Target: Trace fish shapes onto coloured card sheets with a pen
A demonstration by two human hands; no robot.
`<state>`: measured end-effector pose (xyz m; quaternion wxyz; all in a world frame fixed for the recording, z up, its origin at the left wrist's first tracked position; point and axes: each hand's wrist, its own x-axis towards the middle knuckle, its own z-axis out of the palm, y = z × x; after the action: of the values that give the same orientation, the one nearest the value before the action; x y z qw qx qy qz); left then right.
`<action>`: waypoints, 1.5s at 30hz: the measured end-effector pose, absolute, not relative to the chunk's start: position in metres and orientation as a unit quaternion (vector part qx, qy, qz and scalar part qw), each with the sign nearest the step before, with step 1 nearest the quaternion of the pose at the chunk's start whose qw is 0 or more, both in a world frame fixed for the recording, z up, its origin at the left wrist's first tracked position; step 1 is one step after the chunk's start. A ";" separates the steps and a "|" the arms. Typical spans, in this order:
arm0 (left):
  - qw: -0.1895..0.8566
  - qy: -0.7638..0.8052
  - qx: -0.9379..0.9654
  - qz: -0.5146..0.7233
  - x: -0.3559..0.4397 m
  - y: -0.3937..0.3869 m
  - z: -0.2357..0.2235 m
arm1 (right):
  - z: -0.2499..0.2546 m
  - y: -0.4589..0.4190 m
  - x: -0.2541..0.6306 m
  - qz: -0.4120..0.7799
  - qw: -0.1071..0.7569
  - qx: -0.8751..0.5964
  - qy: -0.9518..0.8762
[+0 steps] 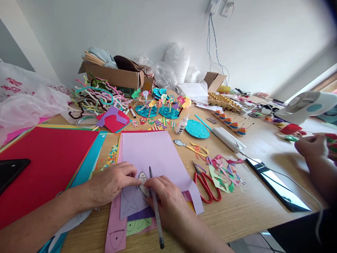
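My left hand (113,182) lies on a lilac sheet of paper (155,154), its fingertips pressing a small paper fish cut-out (142,177) flat. My right hand (165,196) is closed around a dark pen (156,207), the tip pointing up beside the fish cut-out. Under my hands lie purple and pink sheets (131,205) with fish outlines drawn on them.
Red-handled scissors (205,184) and paper scraps (223,172) lie right of the sheet. Red card (50,158), a glue bottle (181,124), pipe cleaners (94,95), a cardboard box (116,75), a phone (276,186) and a fan (308,105) surround. Another person's hand (313,147) is at the right edge.
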<state>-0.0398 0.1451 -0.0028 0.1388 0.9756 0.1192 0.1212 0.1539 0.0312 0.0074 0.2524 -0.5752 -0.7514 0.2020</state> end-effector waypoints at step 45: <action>0.072 0.063 0.986 0.134 -0.045 0.149 -0.011 | 0.006 0.028 0.158 0.210 0.241 -0.561 -0.764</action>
<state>-0.0451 0.1495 -0.0109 0.0723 0.9864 0.0627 0.1335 0.1584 0.0279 0.0063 0.2407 -0.5610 -0.7636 0.2105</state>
